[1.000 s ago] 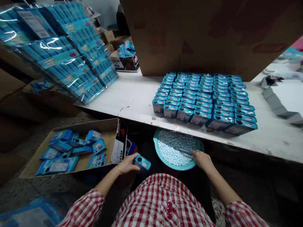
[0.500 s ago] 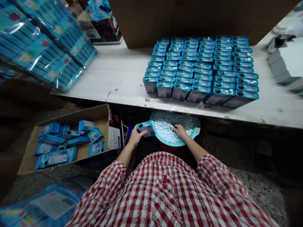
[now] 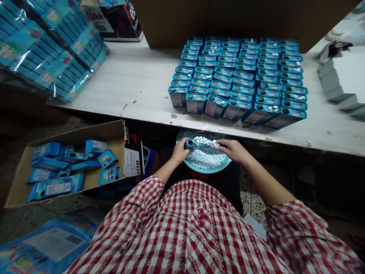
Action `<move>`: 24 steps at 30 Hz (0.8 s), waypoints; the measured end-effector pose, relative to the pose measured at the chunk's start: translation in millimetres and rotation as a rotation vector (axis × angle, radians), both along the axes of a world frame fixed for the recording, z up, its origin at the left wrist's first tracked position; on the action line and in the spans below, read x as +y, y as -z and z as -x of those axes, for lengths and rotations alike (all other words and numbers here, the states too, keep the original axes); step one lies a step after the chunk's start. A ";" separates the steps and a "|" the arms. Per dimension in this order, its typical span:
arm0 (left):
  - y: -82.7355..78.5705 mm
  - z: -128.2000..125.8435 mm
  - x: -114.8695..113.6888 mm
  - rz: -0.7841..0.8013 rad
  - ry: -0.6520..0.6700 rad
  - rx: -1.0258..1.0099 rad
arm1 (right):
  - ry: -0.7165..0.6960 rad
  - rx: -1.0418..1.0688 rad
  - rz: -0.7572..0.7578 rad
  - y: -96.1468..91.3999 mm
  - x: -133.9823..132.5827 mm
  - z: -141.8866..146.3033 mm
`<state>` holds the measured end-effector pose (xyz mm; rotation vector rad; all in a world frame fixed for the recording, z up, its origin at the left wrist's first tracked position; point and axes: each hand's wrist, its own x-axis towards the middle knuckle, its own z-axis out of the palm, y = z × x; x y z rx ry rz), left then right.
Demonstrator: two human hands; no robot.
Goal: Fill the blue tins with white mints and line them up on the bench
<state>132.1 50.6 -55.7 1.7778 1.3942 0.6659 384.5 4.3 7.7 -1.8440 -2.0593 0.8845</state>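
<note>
Over the bowl, my left hand is closed around one end of a small blue box with a dark round hole in its top. White pellets lie heaped along the rest of that top. My right hand is at the box's far end, its fingers closed at the edge of the heap with some pellets at the fingertips. Beneath both hands, a turquoise bowl holds many more white pellets. Part of the bowl is hidden by the hands and the box.
Rows of similar blue boxes stand on the white table, some with pellets on top. An open carton of loose blue boxes is at left. Shrink-wrapped packs lie at upper left, white cartons at right.
My right hand has come up out of the pellets to the box. The box in my left hand has moved right, over the bowl, and pellets now cover much of its top.
</note>
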 end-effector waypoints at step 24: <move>1.4 9.5 -0.5 -0.025 -0.105 -0.072 | -0.089 -0.500 0.018 -35.4 -2.8 4.1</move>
